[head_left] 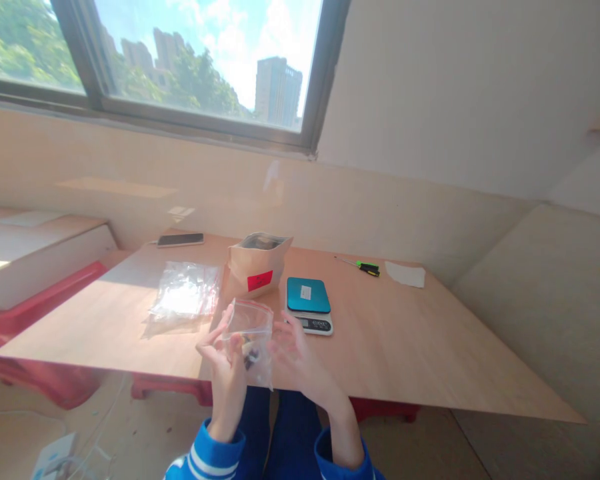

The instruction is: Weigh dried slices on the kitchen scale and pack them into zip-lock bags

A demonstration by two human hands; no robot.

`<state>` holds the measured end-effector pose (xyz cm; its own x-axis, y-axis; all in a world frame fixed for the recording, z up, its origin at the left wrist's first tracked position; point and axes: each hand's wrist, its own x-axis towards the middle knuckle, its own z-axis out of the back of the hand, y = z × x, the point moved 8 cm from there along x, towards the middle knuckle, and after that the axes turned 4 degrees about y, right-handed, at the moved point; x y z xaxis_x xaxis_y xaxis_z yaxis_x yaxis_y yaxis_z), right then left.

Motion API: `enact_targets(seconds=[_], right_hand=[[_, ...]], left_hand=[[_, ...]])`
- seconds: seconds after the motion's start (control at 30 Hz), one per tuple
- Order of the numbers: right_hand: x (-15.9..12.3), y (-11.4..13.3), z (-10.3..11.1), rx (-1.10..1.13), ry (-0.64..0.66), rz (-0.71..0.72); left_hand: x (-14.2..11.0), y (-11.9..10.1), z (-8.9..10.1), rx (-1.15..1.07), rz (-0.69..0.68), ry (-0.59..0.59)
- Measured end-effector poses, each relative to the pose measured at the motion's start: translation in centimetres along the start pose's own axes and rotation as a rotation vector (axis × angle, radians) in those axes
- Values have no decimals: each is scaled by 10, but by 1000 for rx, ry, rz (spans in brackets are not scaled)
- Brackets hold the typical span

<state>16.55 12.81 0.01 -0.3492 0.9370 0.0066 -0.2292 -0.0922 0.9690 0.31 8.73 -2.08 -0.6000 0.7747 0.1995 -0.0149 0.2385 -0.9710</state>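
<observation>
My left hand (226,357) grips a small clear zip bag (256,327) by its left side, thumb in front and fingers behind. Dark and pale small pieces lie in the bag's lower part, too small to name. Beside the bag's right edge is my right hand (303,360), its fingers apart; whether the fingertips touch the plastic I cannot tell. Just beyond the hands stands an open brown paper pouch (240,267) with a red label. To its right sits a kitchen scale (307,297) with a blue-green top and a small white sticker.
A stack of clear plastic bags (185,293) lies left of the pouch. Farther back is a phone (180,240) with a cable. Screwdrivers (367,267) and a white paper piece (405,274) lie at the back right. Red stools (173,387) stand under the table (430,347).
</observation>
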Motion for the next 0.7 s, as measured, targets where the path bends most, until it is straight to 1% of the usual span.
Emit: enact_targets(seconds=[0.07, 0.13, 0.23, 0.27, 0.3, 0.33, 0.4, 0.47, 0.5, 0.53, 0.63, 0.7], right_hand=[[-2, -1, -6, 103, -32, 38], [-2, 4, -3, 199, -109, 112], [-5, 8, 11, 273, -250, 182], [-7, 9, 16, 277, -295, 192], [-11, 8, 22, 281, -333, 196], [-14, 7, 27, 285, -367, 195], [-23, 2, 35, 306, -419, 176], [-29, -3, 39, 330, -437, 146], [-32, -5, 40, 335, -432, 135], [-33, -6, 40, 333, -421, 128], [-35, -8, 41, 296, -408, 112], [-35, -9, 42, 271, -432, 106]], left_hand=[[-3, -11, -11, 3, -47, 22], [-8, -21, -26, -23, -128, 86], [-19, -31, -44, -105, -234, 231], [-22, -32, -46, -122, -241, 262], [-23, -32, -46, -123, -236, 268], [-23, -31, -43, -108, -225, 252], [-18, -30, -33, -43, -203, 166], [-11, -28, -22, -1, -170, 93], [-7, -25, -20, -5, -131, 95], [-3, -21, -19, -19, -79, 122], [2, -11, -22, -66, 69, 240], [2, -8, -20, -87, 110, 247]])
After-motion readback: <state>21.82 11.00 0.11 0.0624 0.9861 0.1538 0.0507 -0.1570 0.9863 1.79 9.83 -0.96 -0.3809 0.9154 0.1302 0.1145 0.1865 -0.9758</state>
